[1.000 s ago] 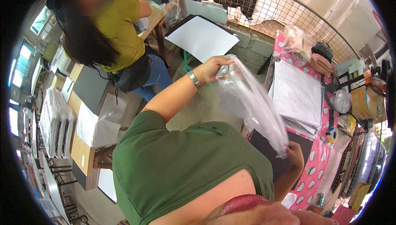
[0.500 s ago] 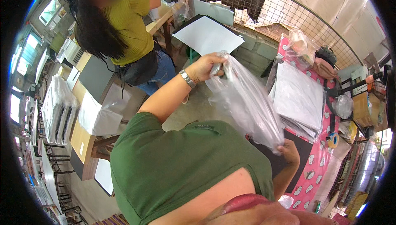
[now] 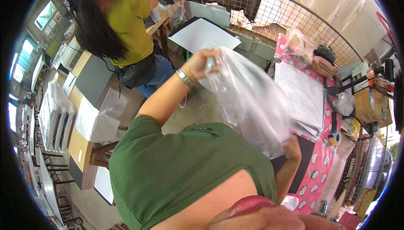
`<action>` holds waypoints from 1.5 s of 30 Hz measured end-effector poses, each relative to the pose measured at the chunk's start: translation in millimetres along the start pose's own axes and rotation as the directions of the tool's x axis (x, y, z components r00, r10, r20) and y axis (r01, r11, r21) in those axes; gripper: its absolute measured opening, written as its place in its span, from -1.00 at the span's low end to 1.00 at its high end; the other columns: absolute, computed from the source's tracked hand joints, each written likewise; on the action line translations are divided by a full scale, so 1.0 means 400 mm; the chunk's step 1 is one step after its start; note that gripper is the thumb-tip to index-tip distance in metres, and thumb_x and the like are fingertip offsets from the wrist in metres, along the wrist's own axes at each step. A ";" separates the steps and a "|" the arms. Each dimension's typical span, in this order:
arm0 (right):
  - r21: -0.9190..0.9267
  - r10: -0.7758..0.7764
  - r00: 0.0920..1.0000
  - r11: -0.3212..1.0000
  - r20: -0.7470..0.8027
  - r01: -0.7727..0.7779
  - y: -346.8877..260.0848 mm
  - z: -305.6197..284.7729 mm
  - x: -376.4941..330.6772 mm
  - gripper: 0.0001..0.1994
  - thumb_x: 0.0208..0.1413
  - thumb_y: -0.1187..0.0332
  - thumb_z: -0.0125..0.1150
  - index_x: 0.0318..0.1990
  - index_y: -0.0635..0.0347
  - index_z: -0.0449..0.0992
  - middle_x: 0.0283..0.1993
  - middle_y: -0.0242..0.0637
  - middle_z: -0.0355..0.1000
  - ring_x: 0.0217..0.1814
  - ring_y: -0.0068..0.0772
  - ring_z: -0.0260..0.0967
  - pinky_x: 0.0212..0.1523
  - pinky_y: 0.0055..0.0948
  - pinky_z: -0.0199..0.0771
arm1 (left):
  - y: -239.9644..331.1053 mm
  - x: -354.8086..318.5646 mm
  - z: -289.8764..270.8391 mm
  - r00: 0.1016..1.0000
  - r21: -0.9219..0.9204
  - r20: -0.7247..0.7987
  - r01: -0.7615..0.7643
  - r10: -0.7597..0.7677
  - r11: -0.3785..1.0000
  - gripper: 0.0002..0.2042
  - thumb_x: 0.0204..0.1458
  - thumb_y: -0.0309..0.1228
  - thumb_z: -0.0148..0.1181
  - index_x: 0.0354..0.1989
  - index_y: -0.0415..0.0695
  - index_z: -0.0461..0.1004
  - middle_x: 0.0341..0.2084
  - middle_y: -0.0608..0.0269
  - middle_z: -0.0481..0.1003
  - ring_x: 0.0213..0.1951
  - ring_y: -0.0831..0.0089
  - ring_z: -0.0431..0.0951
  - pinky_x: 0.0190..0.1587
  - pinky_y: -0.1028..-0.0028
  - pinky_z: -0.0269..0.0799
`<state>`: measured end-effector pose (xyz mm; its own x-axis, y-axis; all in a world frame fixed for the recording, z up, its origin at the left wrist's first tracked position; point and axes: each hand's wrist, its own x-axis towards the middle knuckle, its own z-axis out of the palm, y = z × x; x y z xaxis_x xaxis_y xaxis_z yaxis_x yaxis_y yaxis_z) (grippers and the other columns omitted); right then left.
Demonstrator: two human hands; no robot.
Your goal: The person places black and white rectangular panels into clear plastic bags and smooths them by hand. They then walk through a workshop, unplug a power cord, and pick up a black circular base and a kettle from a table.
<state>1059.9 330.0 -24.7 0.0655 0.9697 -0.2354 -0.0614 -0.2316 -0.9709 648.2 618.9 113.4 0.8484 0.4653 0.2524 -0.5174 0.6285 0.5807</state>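
Note:
A large clear plastic bag (image 3: 248,95) is stretched between my two hands, partly smeared by motion. My left hand (image 3: 203,65), with a metal watch on its wrist, is closed on the bag's upper left end. At the lower right, my right hand (image 3: 292,147) grips the other end. Below that end a black board (image 3: 301,169) lies on the pink patterned table (image 3: 317,183). Beyond the bag, a stack of flat sheets in plastic (image 3: 299,93) rests on the same table.
A roll of tape (image 3: 335,138) sits at the table's right edge. A person in a yellow top (image 3: 134,28) stands at the back left. White and black boards (image 3: 206,35) lie ahead. On the left, a wooden table (image 3: 82,156) carries wrapped stacks (image 3: 59,116).
The bag has spread wider and hangs more open between my hands. My left hand has shifted slightly left and up; both hands keep their hold.

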 end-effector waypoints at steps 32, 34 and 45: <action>0.204 -0.183 0.845 0.925 -0.502 0.322 -0.019 -0.001 -0.002 -0.66 0.03 0.41 0.06 0.00 0.23 0.27 -0.29 -0.40 0.35 -0.50 -0.73 0.20 -0.54 -0.75 0.21 | -0.123 -0.230 -0.054 0.858 0.464 -0.465 0.445 -0.217 0.766 -0.75 -0.04 -0.26 0.15 -0.31 -0.19 0.43 -0.49 0.34 0.46 -0.52 0.56 0.43 -0.38 0.53 0.38; -0.055 -0.133 0.976 0.991 -0.172 0.125 -0.109 0.072 -0.063 -0.63 -0.06 0.41 0.11 -0.05 0.24 0.29 -0.30 -0.41 0.34 -0.47 -0.72 0.22 -0.52 -0.76 0.20 | -0.104 -0.230 -0.063 0.903 0.131 -0.428 0.089 -0.025 0.987 -0.83 0.00 -0.31 0.09 -0.39 -0.17 0.42 -0.53 0.29 0.47 -0.47 0.53 0.50 -0.31 0.48 0.45; 0.129 -0.136 0.954 0.976 -0.267 0.176 -0.099 0.294 -0.184 -0.45 -0.30 0.31 0.23 -0.06 0.28 0.26 -0.27 -0.30 0.32 -0.24 -0.48 0.30 -0.19 -0.59 0.28 | -0.129 -0.262 -0.245 0.846 0.087 -0.476 0.315 -0.239 0.945 -0.62 -0.16 -0.39 0.11 -0.12 -0.28 0.32 -0.27 0.09 0.45 -0.20 0.28 0.47 -0.10 0.32 0.39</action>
<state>940.5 277.0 36.1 0.3368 0.9358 -0.1039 -0.1765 -0.0457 -0.9832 575.2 598.8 -19.0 0.7885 0.5406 -0.2933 -0.2121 0.6866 0.6954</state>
